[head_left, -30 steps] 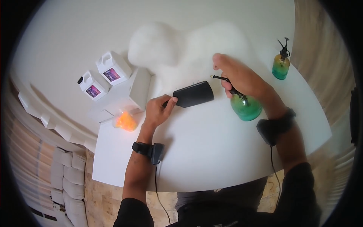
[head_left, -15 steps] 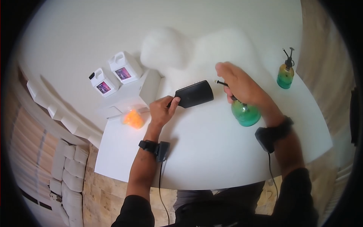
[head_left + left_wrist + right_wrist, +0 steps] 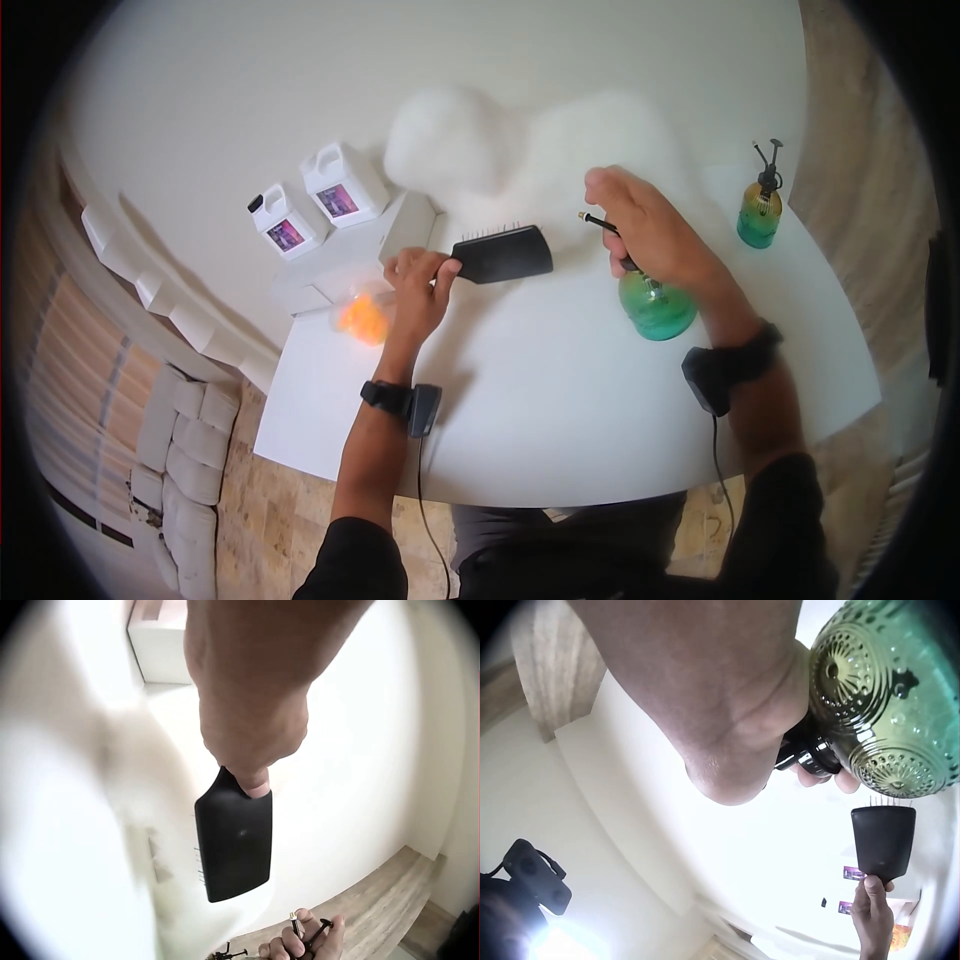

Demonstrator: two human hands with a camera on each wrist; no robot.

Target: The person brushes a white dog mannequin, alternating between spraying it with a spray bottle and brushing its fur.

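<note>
My left hand grips the handle of a black paddle brush, its bristles facing the white fluffy form. In the left wrist view the thumb lies along the back of the brush. My right hand holds a green glass spray bottle by its black pump neck, the nozzle pointing toward the brush side. The right wrist view shows fingers curled round the neck of the bottle. Brush and bottle are apart.
A second spray bottle stands at the right of the white table. Two white jugs with purple labels stand on a white box at the left. Near it lies a clear container with orange contents. A sofa is beyond, lower left.
The brush has shifted slightly left and levelled out, with more bristles showing. The right hand keeps its grip on the bottle. The head view has shifted, so the table items appear further right and lower.
</note>
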